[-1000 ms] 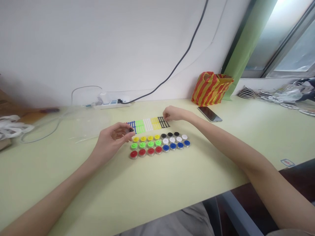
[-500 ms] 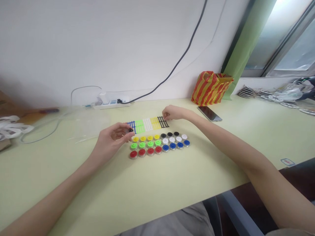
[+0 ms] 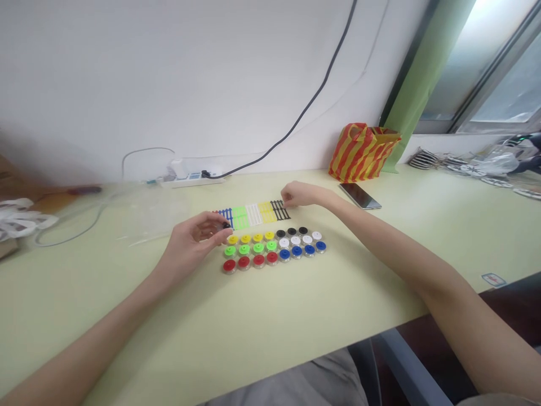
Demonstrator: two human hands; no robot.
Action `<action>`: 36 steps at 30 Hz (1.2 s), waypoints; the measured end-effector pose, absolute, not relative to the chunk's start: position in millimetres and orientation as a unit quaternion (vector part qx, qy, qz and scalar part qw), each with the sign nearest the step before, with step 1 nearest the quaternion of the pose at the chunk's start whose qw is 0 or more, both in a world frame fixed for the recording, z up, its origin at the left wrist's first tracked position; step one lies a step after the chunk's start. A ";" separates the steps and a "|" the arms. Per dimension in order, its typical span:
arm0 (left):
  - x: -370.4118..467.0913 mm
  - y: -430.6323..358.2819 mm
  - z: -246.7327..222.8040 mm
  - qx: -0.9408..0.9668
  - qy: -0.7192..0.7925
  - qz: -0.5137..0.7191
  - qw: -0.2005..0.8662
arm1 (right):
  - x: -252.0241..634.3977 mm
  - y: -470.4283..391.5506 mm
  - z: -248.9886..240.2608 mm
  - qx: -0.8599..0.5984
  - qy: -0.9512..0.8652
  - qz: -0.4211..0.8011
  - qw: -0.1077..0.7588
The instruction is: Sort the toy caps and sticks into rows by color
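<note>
My left hand point(image 3: 198, 239) holds a small black-topped piece point(image 3: 226, 225) between thumb and fingers, left of the round pieces. My right hand point(image 3: 296, 194) has its fingers pinched at the far end of the black rods point(image 3: 281, 211); what they hold is too small to tell. Beside those rods lie yellow rods point(image 3: 267, 212), white rods point(image 3: 254, 214), green rods point(image 3: 240, 218) and blue rods. Nearer me, clear round pieces stand in rows with yellow tops point(image 3: 257, 238), black tops point(image 3: 291, 231), white tops point(image 3: 296, 240), green tops point(image 3: 258, 247), red tops point(image 3: 258, 260) and blue tops point(image 3: 296, 251).
A phone point(image 3: 360, 195) lies right of my right hand, before a red-and-yellow striped bag point(image 3: 363, 152). A power strip point(image 3: 192, 180) with a black cable sits along the wall. Clear plastic point(image 3: 156, 217) lies at the left, and white loops point(image 3: 21, 219) further left.
My right hand's fingers have shifted slightly at the black rods. My left hand has moved very slightly to the right with the black-topped piece.
</note>
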State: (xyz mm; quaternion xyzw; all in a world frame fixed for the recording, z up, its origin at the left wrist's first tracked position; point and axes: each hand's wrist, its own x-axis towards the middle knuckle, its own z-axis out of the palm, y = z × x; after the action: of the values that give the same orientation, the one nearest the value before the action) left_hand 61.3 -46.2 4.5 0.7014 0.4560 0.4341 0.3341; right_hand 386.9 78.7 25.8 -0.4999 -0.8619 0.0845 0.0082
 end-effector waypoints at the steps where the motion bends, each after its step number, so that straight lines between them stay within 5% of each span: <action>1: 61.3 -46.0 4.4 0.701 0.455 0.435 0.334 | 386.9 78.7 25.6 -0.498 -0.863 0.081 0.009; 36: 63.8 -46.8 8.8 0.698 0.460 0.427 0.345 | 386.1 82.3 22.0 -0.507 -0.861 0.050 -0.016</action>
State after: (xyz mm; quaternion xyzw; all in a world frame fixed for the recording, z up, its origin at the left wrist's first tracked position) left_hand 63.8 -46.8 8.8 0.6977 0.4599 0.4272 0.3452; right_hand 386.1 82.3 22.0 -0.5065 -0.8606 0.0504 -0.0164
